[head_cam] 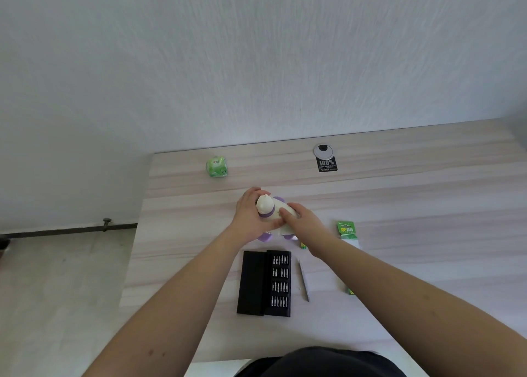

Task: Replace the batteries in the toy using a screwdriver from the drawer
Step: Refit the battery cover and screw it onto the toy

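A white and purple toy animal (268,207) stands on the pale wooden desk (399,200), held between both hands. My left hand (248,218) grips its left side, fingers curled round the head and neck. My right hand (303,220) lies over its back, fingers curved on the body. A thin silver screwdriver (304,280) lies on the desk below the toy. To its left an open black bit case (265,283) shows rows of metal bits. A green battery pack (346,229) lies to the right. A small green battery (303,245) peeks out under my right wrist.
A green tissue pack (217,166) sits at the back left of the desk. A round cable port with a black label (325,157) is at the back centre. Another green item (351,291) shows beside my right forearm. The desk's left edge drops to the floor (65,277).
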